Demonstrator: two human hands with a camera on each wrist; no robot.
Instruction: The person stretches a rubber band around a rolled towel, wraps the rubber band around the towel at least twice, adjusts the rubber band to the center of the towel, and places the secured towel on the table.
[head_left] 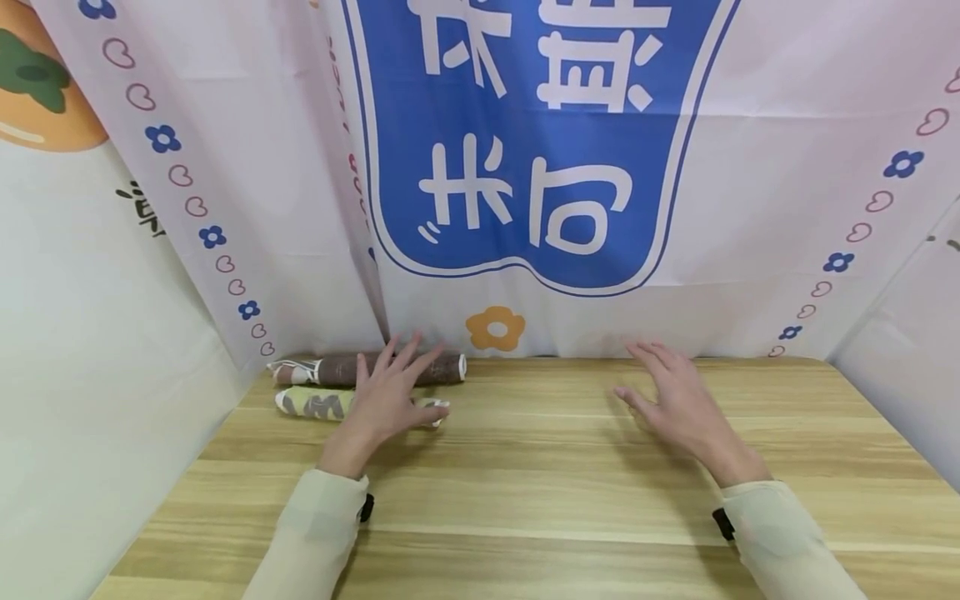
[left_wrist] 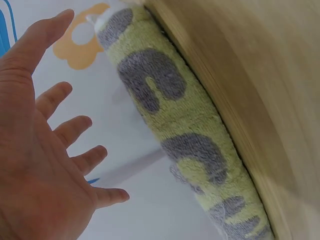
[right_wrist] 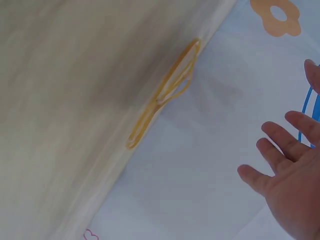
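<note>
My left hand is spread with its fingers apart above a rolled towel, yellow-green with grey lettering. In the head view that hand hides the towel's middle. Just behind the towel lies a dark brown roll with a whitish end, partly covered by the left fingertips. My right hand hovers over the table's far right part, fingers stretched and holding nothing. Beside it in the right wrist view are thin yellow rubber bands, lying at the table's back edge; the right hand hides them in the head view.
The wood-grain table ends at a hanging white cloth with a blue lettered panel and flower prints. More cloth hangs at the left side and at the right. A dark wrist strap shows at the right cuff.
</note>
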